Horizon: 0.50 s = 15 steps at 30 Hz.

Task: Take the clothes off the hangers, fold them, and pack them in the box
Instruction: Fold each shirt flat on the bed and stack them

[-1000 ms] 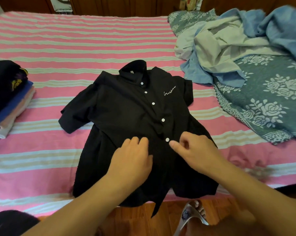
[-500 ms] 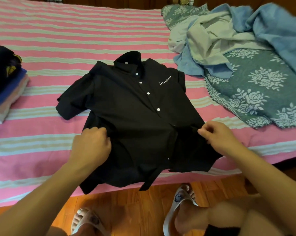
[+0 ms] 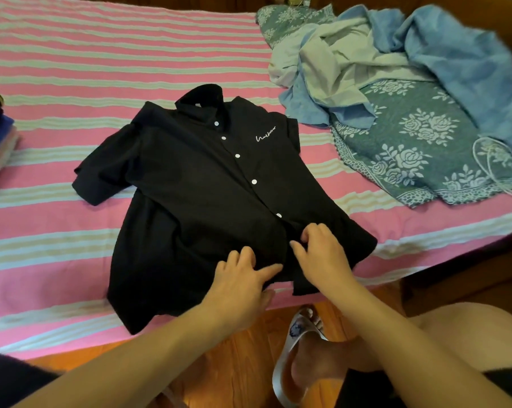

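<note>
Two hands at black shirt hem: my left hand flat, fingers extended; my right hand curled, pinching the placket.

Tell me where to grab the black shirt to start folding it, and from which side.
Grip the black shirt at its left sleeve, coming from the bed's open left side. The shirt lies flat, front up, and that sleeve sticks out free on the bedsheet, so it probably folds inward easily.
</note>
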Available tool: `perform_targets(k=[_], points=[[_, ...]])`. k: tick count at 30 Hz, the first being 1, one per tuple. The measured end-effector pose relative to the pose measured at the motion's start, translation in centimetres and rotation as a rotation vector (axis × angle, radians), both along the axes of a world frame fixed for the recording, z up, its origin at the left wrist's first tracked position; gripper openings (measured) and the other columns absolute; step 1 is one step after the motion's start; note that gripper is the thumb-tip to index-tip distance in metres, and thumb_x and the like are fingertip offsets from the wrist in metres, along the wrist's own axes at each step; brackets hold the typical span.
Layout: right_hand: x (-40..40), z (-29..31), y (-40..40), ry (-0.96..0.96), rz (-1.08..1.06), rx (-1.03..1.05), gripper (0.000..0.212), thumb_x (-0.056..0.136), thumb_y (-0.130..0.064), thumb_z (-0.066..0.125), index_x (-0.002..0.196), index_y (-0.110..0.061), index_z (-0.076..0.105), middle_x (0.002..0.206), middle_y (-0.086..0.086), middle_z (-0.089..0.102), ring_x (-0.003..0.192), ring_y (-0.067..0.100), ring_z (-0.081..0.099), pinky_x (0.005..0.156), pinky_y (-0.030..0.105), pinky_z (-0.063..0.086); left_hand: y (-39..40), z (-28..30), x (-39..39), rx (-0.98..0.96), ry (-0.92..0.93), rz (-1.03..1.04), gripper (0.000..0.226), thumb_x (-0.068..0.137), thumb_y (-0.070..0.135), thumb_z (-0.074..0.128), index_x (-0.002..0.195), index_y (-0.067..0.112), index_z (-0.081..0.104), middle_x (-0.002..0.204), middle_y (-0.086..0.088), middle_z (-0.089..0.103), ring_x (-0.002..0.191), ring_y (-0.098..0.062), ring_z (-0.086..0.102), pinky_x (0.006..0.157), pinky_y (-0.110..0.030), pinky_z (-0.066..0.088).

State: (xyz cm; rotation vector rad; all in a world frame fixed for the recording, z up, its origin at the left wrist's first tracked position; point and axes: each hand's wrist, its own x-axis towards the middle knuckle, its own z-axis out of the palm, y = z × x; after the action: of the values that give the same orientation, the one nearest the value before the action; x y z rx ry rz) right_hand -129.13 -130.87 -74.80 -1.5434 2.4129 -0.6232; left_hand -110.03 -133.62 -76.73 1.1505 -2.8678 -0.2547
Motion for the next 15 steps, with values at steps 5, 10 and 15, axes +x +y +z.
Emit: perform_targets(k=[5,10,15], points=[[-2.7,1.4,1.2,-0.164,-0.107,0.056,0.014,0.089,-0.009,0.061,0.092,-0.021,0.055,0.086,-0.001,0.059,0.073,0.016,0.056,0.06,0.028,0.041,0.6,-0.6,-0.4,-0.11,-0.165,-0.224,0.062,0.101,0.047,0.046,0.157,0.036,0.023,0.136,-0.009,0.037,0.124,-0.031,0.04,0.098,-0.045,0.036],[-4.8,2.9,1.5,-0.443,-0.16,0.066,0.025,0.095,-0.001,0.051,0.106,-0.02,0.062,0.103,0.002,0.063,0.09,0.015,0.058,0.067,0.022,0.04,-0.8,-0.2,-1.6,-0.159,0.15,0.172,0.038,0.093,0.056,0.056,0.112,0.023,0.054,0.103,0.002,0.051,0.093,-0.02,0.057,0.074,-0.036,0.05],[-4.9,5.0,1.9,-0.635,-0.012,0.122,0.029,0.098,-0.01,0.062,0.123,-0.022,0.064,0.113,-0.005,0.065,0.106,0.009,0.061,0.082,0.018,0.045,-1.3,0.4,-3.5,-0.135,0.053,0.304,0.056,0.088,0.072,0.053,0.118,0.026,0.045,0.113,-0.002,0.046,0.101,-0.022,0.054,0.074,-0.038,0.047]])
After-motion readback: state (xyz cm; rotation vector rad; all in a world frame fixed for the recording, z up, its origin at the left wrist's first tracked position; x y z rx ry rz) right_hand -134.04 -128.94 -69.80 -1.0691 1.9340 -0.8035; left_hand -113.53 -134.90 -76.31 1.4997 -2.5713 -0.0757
